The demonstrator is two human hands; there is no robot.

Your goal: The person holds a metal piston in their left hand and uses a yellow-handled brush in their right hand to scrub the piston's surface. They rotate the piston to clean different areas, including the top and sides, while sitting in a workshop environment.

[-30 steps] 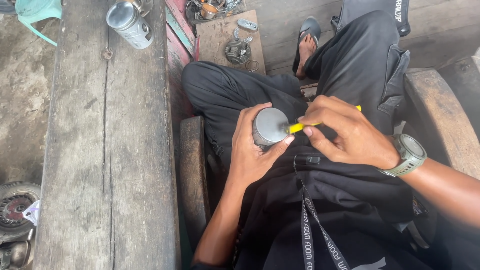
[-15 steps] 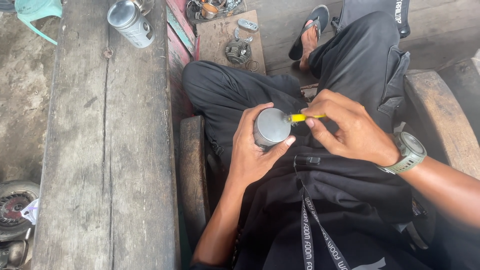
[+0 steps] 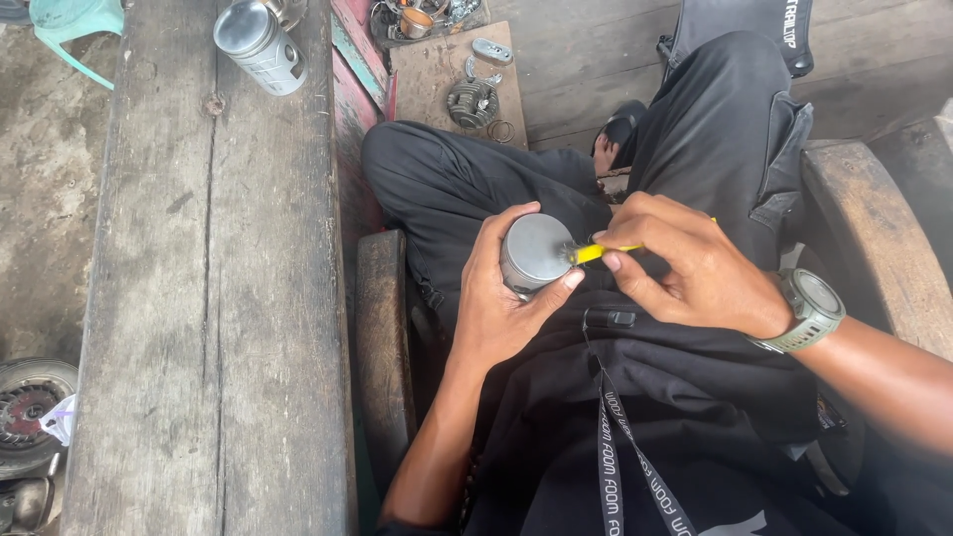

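Head view, one entry. Our left hand (image 3: 501, 298) is wrapped around a grey metal cylinder (image 3: 534, 250) over our lap, flat end facing up. Our right hand (image 3: 685, 266) pinches a yellow tool (image 3: 601, 252), lying crosswise, its tip at the cylinder's right rim, probably touching. Wooden tabletop (image 3: 213, 298) to the left.

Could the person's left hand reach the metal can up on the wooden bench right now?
Probably not at once: the left hand is wrapped around a metal cylinder in the lap, while the metal can lies far up the wooden bench.
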